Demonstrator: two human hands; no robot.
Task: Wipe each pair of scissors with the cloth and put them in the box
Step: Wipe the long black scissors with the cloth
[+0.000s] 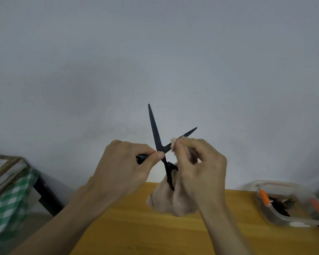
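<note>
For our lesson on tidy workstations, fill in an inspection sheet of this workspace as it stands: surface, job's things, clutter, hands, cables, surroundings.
Surface: wooden table, yellow-brown, seen only in part.
Job's things: black scissors held up with blades spread; pink cloth pinched around the right-pointing blade, its rest hanging down; clear box with orange clasps at the table's right, dark items inside, too blurred to name.
Clutter: nothing seen.
Hands: left hand grips one scissor handle; right hand pinches the cloth on the blade.
Cables: nothing seen.
Surroundings: plain grey wall; green checked fabric under flat packages at left.
</note>
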